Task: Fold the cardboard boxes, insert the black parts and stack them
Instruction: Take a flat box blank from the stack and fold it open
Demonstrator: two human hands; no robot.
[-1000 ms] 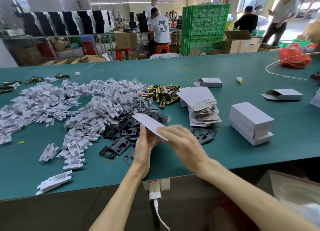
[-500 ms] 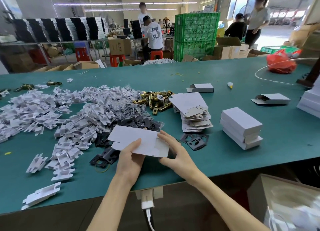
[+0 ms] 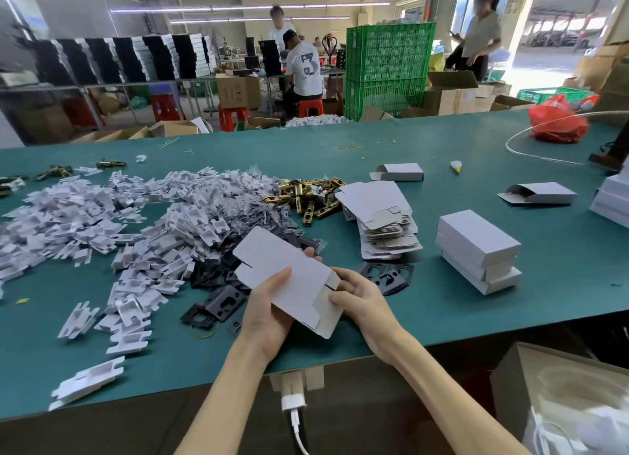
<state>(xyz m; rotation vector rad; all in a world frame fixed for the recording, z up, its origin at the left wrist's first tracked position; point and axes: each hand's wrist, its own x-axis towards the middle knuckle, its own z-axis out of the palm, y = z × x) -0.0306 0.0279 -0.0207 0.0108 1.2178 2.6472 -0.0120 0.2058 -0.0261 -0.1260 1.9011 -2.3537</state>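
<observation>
A flat white cardboard box blank (image 3: 282, 270) is held over the near edge of the green table (image 3: 510, 304). My left hand (image 3: 269, 315) grips its near side, thumb on top. My right hand (image 3: 360, 301) pinches its right end, where the flaps are bent. Black parts (image 3: 221, 304) lie on the table just left of my hands, and one more black part (image 3: 388, 275) lies to the right. A pile of flat box blanks (image 3: 377, 216) sits behind my hands. Three folded white boxes (image 3: 476, 250) are stacked to the right.
A wide heap of white plastic inserts (image 3: 119, 229) covers the left of the table. Brass metal parts (image 3: 306, 195) lie behind the black ones. Two half-open boxes (image 3: 537, 194) lie further back and right. A red bag (image 3: 558, 120) sits far right. People work beyond the table.
The blank has turned from edge-on to flat in my hands and come closer to me. My right hand has moved to its right end, where the flaps now bend up.
</observation>
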